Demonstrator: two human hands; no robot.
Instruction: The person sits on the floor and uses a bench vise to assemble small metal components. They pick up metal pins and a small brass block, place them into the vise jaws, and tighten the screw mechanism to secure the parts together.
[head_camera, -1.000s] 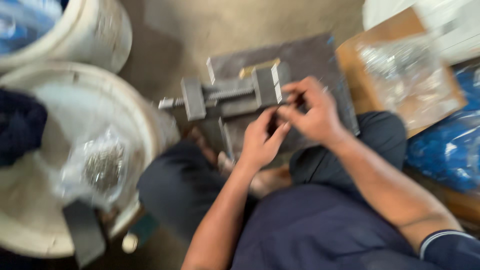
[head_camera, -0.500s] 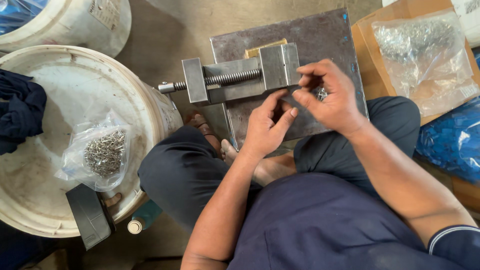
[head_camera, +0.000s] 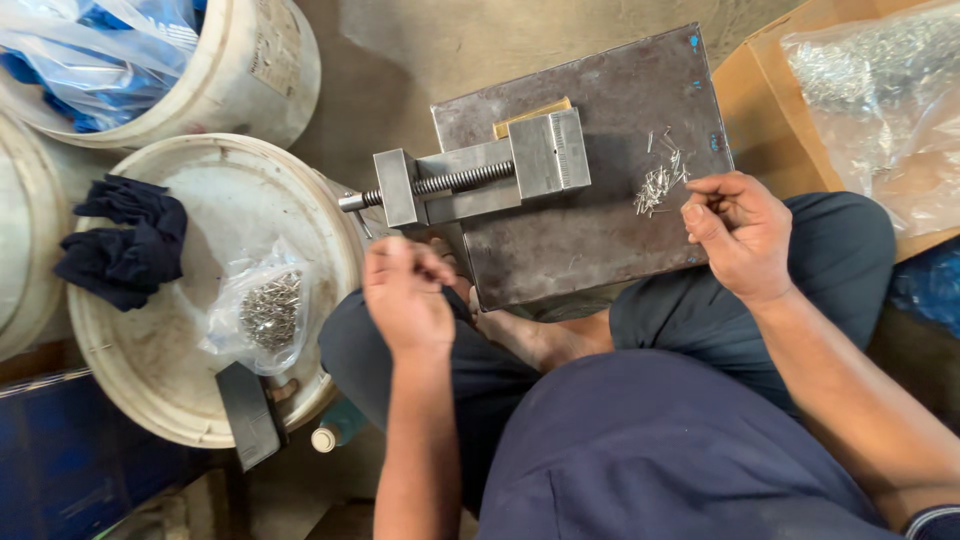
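A small steel vise (head_camera: 480, 175) lies on a dark metal plate (head_camera: 590, 250) across my lap. A loose pile of small metal pins (head_camera: 658, 180) sits on the plate to the right of the vise. My right hand (head_camera: 738, 235) rests at the plate's right edge just beside that pile, thumb and fingers pinched together; anything between them is too small to make out. My left hand (head_camera: 405, 298) hovers off the plate's left corner, below the vise screw, with its fingers curled shut and its palm hidden.
A white bucket lid (head_camera: 180, 400) at my left carries a clear bag of pins (head_camera: 262, 312), a dark cloth (head_camera: 125, 240) and a black block (head_camera: 248, 415). Another bucket (head_camera: 250, 80) stands behind. A cardboard box (head_camera: 760, 90) with a bag of metal parts (head_camera: 880, 100) is at the right.
Both hands have left the vise jaw, where they were working together. My left hand has swung left and down; my right hand has moved right to the pin pile.
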